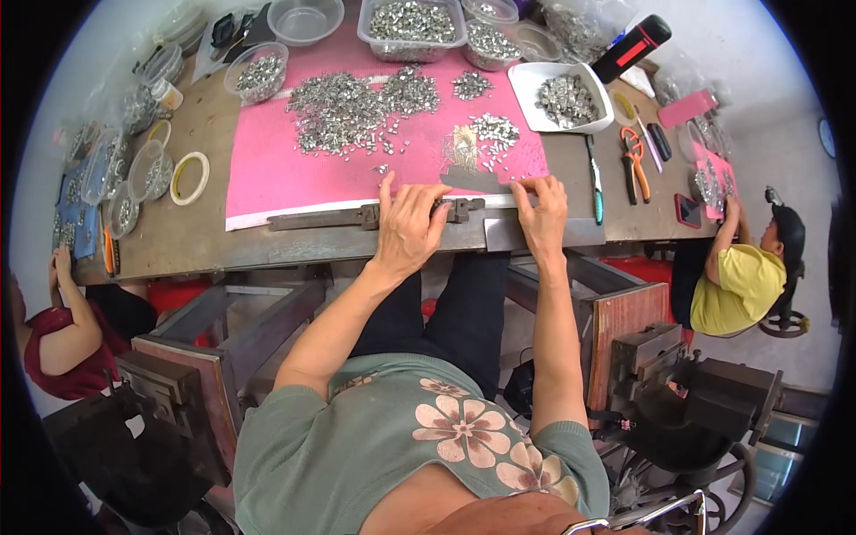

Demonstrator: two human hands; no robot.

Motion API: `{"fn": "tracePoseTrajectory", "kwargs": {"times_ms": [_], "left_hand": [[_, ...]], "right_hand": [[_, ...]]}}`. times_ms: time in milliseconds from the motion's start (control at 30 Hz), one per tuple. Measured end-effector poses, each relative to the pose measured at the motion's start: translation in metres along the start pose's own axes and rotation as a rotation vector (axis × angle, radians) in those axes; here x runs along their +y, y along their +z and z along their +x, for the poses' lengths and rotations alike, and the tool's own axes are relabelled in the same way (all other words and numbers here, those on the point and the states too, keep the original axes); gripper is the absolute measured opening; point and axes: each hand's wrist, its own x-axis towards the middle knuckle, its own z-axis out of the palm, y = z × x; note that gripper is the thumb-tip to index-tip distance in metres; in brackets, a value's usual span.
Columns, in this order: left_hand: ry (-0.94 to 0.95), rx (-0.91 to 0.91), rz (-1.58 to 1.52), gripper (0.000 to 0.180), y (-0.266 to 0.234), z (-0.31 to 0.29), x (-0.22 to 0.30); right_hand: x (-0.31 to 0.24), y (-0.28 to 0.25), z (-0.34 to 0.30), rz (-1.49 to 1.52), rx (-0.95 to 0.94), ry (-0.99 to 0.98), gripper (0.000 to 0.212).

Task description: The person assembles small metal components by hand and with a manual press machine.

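Observation:
A long dark metal jig (325,219) lies along the table's front edge, with a small block at its middle. My left hand (408,225) is closed over this jig, its fingers bent across the block and the thumb on the right side. A pale metal strip (497,201) runs from the jig toward my right hand (542,214), whose fingers and thumb are bent around its right end. Whether small parts sit under my fingertips is hidden. Just beyond my hands, small silvery metal pieces (334,111) lie heaped on a pink mat (259,169).
A white tray (526,111) and clear tubs (366,31) hold more metal pieces. Orange-handled pliers (635,169), a toothbrush (596,183), a tape roll (189,178) and a black bottle (629,49) lie around the mat. People sit at left (67,339) and right (744,276).

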Motion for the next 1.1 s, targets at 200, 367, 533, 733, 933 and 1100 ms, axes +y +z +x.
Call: {"fn": "tracePoseTrajectory", "kwargs": {"times_ms": [200,367,533,733,933,1100], "left_hand": [[0.008,0.043,-0.002,0.029,0.001,0.000,-0.003],[0.022,0.157,-0.071,0.037,0.001,0.001,-0.005],[0.000,0.197,-0.118,0.038,0.002,0.000,-0.006],[-0.001,0.213,-0.151,0.039,0.003,0.000,-0.006],[0.015,0.151,-0.087,0.038,0.002,-0.001,-0.005],[0.003,0.067,0.003,0.039,-0.001,0.000,0.001]], "right_hand": [[0.000,0.014,0.004,-0.171,0.021,0.009,0.013],[-0.009,0.010,0.007,-0.248,-0.009,-0.039,0.010],[-0.063,0.016,0.003,0.312,-0.128,-0.218,0.011],[-0.077,0.031,0.000,0.240,-0.204,-0.359,0.015],[-0.075,0.026,-0.001,0.188,-0.253,-0.379,0.013],[-0.043,0.018,-0.002,0.226,-0.016,-0.109,0.008]]}}
